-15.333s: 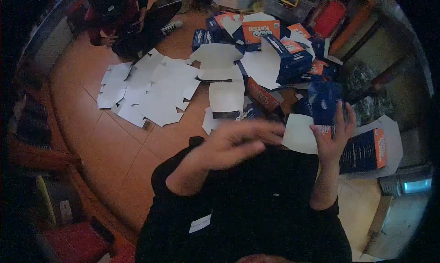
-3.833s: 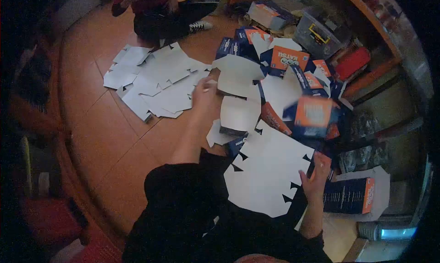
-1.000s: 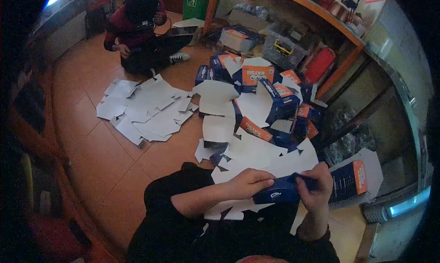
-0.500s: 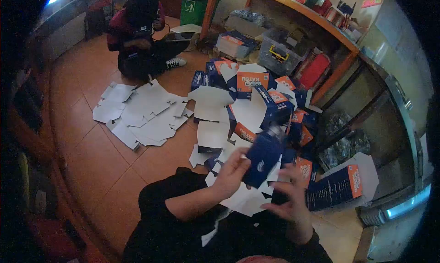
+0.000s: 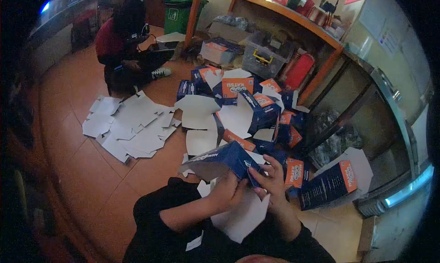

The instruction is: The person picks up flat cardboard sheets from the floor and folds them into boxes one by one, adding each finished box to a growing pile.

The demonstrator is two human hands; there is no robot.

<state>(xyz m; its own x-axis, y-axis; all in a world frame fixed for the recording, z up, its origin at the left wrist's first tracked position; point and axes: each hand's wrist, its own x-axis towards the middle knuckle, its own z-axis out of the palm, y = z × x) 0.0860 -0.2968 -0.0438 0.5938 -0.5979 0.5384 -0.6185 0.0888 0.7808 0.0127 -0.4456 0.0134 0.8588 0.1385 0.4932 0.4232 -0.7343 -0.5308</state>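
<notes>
Both my hands grip one blue printed carton [image 5: 220, 160], part-folded, raised over my lap with its white inside facing down. My left hand [image 5: 228, 193] clasps its lower edge from beneath. My right hand [image 5: 272, 178] pinches its right end, fingers spread over the blue face. A white flap of the carton [image 5: 241, 215] hangs down below my hands. In front of me lies a heap of folded blue and orange boxes [image 5: 256, 109] mixed with white blanks.
A spread of flat white carton blanks [image 5: 129, 129] covers the tiled floor at left. A seated person [image 5: 126, 43] is beyond it. A folded blue box [image 5: 329, 185] lies at right. Orange-framed shelves [image 5: 293, 38] with crates and a green bin [image 5: 176, 13] stand at the back.
The carton has turned from upright in my left hand to lying across, opened wider, with both hands now on it. The camera has tilted up a little.
</notes>
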